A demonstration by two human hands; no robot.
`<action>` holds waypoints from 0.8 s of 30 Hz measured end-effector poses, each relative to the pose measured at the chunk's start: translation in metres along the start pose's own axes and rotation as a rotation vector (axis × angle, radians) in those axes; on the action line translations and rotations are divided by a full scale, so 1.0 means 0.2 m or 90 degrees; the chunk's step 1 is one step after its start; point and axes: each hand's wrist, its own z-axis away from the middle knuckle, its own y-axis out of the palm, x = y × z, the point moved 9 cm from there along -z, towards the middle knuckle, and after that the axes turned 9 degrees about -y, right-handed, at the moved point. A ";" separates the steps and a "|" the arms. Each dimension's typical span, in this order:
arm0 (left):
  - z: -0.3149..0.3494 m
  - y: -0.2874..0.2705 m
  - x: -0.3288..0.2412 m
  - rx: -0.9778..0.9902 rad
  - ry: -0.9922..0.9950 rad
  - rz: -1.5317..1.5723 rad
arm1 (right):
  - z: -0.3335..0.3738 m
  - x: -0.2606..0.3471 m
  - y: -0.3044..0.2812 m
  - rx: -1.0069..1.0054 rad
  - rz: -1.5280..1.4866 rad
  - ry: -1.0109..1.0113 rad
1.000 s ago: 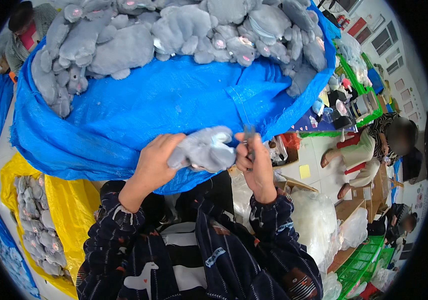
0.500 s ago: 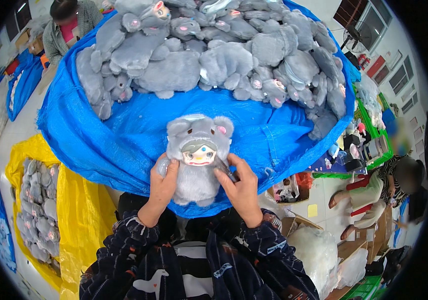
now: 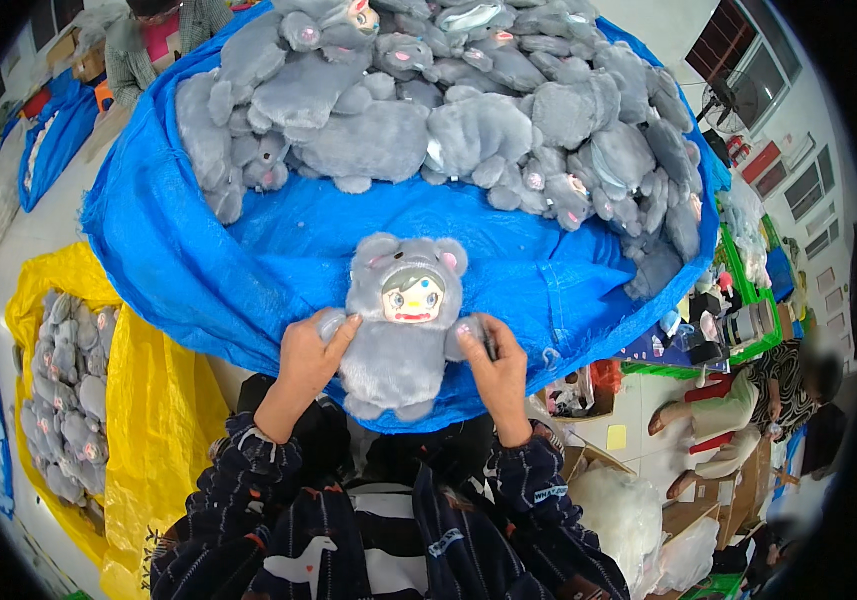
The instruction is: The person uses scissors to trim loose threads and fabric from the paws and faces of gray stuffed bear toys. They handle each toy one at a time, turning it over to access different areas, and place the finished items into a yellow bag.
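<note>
A grey plush toy (image 3: 395,358) with round ears, a hood and a doll-like face lies face up on the near part of a blue woven sheet (image 3: 318,215). My left hand (image 3: 316,350) grips its arm on the left side, thumb over the paw. On the other side my right hand (image 3: 495,358) pinches the toy's other arm, so both arms are spread out from the body. Beyond the toy, a large heap of similar grey plush toys (image 3: 368,138) fills the far half of the sheet; many look flat.
At lower left a yellow sack (image 3: 163,440) holds more grey plush pieces (image 3: 63,400). Clear plastic bags (image 3: 618,510) and cardboard boxes (image 3: 728,495) stand at lower right. A person (image 3: 153,40) is at the far left, another (image 3: 768,395) sits at right near green crates (image 3: 758,330).
The toy's head has tipped back, its face now fully showing. My right hand has shifted outward slightly, and the toy's arms are spread wider. The view has shifted a little.
</note>
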 end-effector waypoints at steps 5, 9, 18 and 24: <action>0.00 0.02 0.17 0.026 -0.201 0.413 | 0.06 -0.10 0.05 0.015 -0.086 0.032; 0.01 0.09 0.36 0.098 -0.322 0.625 | 0.09 -0.23 0.09 0.031 -0.276 0.227; 0.06 0.11 0.22 0.211 -0.258 0.663 | 0.15 -0.29 0.03 -0.029 -0.386 0.296; 0.06 -0.06 0.19 0.007 -0.117 0.371 | 0.07 -0.08 -0.03 -0.073 -0.132 0.071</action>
